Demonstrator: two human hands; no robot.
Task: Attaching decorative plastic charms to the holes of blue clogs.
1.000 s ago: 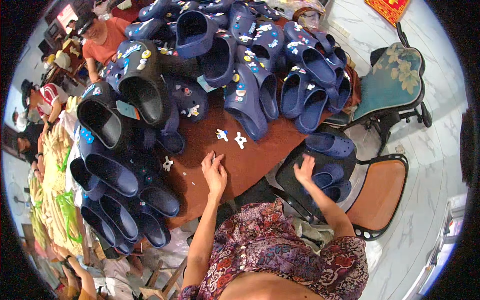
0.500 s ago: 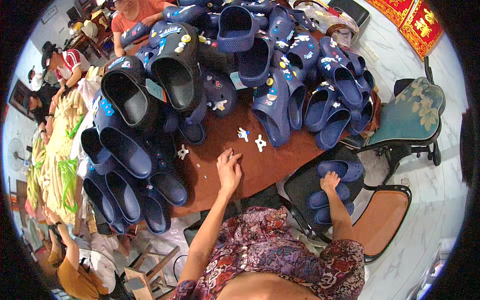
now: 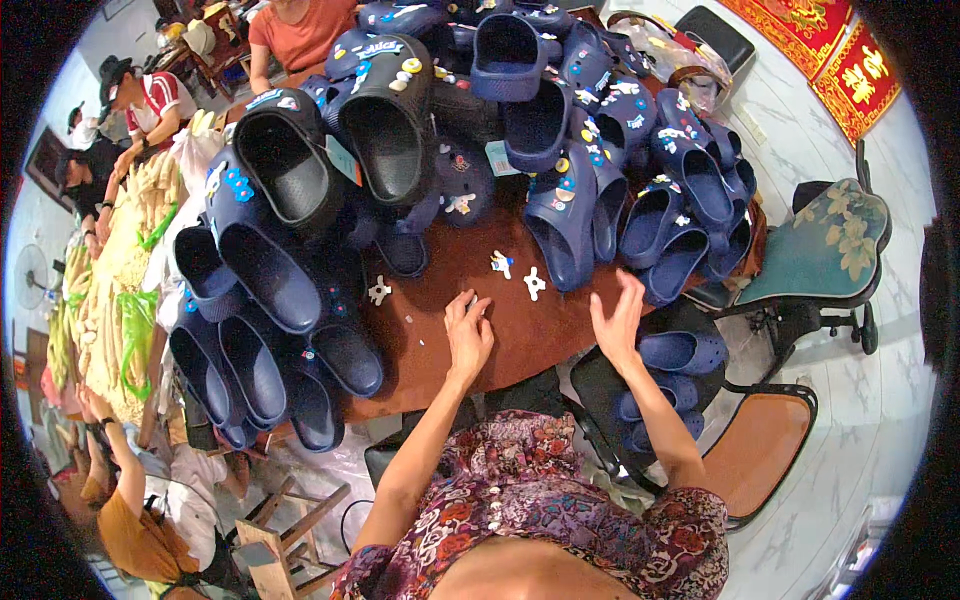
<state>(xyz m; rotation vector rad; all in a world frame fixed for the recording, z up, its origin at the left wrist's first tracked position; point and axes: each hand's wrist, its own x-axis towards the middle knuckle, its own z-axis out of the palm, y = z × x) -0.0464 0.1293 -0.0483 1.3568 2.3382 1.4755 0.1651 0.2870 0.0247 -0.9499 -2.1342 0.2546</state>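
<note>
Your right hand point(image 3: 620, 325) has come up off the chair-side clogs to the desk's point(image 3: 500, 345) right edge, open, fingers spread, holding nothing. Left hand point(image 3: 468, 335) rests flat mid-desk, empty too. Just beyond it lie small white charms point(image 3: 533, 284): light, stiff, slippery-looking, so pinch them by the rim. Navy clogs point(image 3: 565, 215) pile along the far edge, soft foam. Farther off, a pale blue tag point(image 3: 503, 158); red wall banners point(image 3: 850, 60) top right.
</note>
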